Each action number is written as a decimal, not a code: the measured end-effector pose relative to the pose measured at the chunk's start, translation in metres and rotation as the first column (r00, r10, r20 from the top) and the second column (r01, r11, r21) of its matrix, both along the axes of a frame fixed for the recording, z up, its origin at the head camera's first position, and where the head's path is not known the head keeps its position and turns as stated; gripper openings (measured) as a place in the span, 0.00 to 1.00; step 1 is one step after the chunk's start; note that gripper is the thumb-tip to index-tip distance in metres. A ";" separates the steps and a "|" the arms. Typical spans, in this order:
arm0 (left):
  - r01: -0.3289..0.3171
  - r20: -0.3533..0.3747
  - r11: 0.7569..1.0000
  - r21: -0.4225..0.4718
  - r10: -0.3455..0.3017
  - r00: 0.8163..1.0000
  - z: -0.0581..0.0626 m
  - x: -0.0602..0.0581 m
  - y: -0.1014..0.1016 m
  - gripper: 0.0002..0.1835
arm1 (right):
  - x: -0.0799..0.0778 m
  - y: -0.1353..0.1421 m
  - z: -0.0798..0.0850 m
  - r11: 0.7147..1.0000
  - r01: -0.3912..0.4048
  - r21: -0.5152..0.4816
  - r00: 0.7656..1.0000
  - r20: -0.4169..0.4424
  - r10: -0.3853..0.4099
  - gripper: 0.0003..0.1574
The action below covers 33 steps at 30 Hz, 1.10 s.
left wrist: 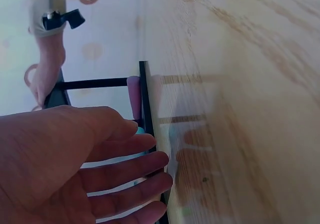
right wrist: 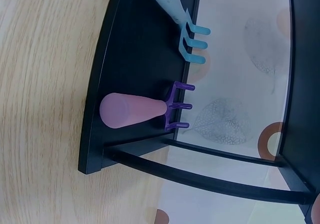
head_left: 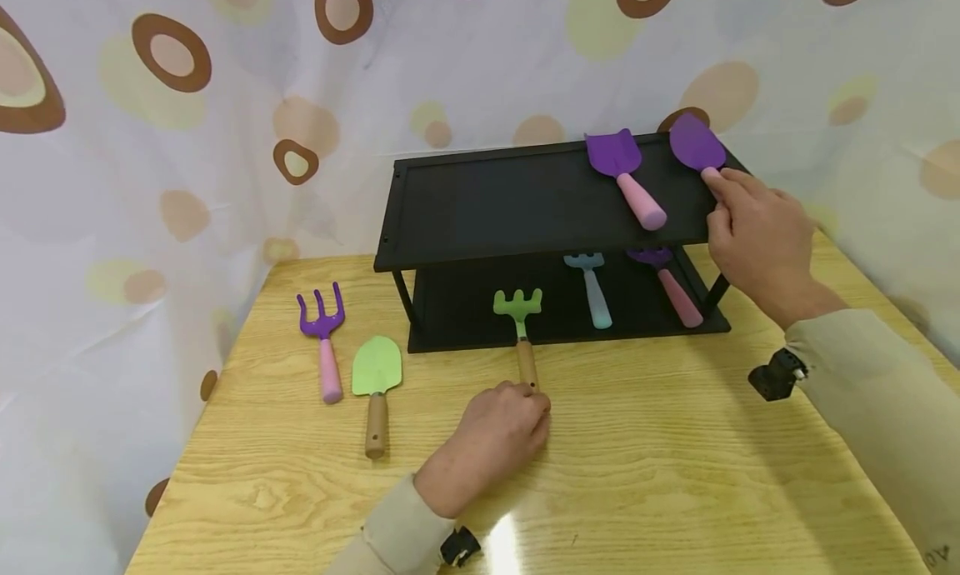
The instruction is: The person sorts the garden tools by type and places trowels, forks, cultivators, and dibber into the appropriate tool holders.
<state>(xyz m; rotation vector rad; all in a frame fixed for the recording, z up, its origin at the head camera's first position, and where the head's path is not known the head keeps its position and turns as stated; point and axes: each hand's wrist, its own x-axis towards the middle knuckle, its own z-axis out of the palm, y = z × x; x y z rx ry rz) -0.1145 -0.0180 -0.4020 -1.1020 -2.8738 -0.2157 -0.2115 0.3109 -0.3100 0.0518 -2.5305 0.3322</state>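
My left hand holds the handle end of a green hand rake with a wooden handle, its tines over the front of the black rack's lower shelf. In the left wrist view, the left hand's fingers are slightly bent and hide the rake. On the upper shelf, my right hand grips the pink handle of a purple trowel. Beside it lies a purple shovel with a pink handle. A blue hand rake and a purple hand rake lie below.
On the wooden table, left of the rack, lie a purple hand fork with a pink handle and a green trowel with a wooden handle. A patterned curtain hangs behind the rack. Its thin posts stand between the shelves.
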 end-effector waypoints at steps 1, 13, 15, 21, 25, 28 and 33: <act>-0.004 0.000 1.000 0.000 0.004 1.000 0.000 0.000 0.000 0.08 | 0.000 0.000 0.000 1.000 0.002 0.000 1.000 0.004 -0.002 0.30; -0.061 -0.040 0.996 0.061 0.064 0.997 0.005 -0.002 0.000 0.08 | -0.001 -0.001 -0.001 1.000 -0.002 0.003 1.000 -0.007 0.002 0.30; -0.064 -0.043 0.996 0.060 0.067 0.997 0.005 -0.002 0.000 0.07 | 0.000 -0.001 -0.001 1.000 0.002 0.004 1.000 0.007 -0.002 0.30; -0.076 -0.061 0.992 0.099 0.082 0.995 0.006 -0.005 0.001 0.07 | 0.000 -0.002 -0.001 1.000 -0.011 0.012 0.999 -0.040 0.011 0.29; -0.089 -0.067 0.989 0.117 0.097 0.993 0.006 -0.009 0.000 0.08 | -0.001 -0.002 0.000 1.000 -0.010 0.018 0.999 -0.047 0.011 0.29; -0.089 -0.081 0.989 0.117 0.099 0.992 0.005 -0.012 -0.001 0.08 | 0.000 -0.001 0.000 1.000 -0.004 0.018 0.999 -0.045 0.005 0.29; -0.081 -0.104 0.988 0.130 0.095 0.990 0.002 -0.019 0.001 0.07 | 0.001 -0.001 -0.001 1.000 -0.004 0.020 0.999 -0.053 0.005 0.29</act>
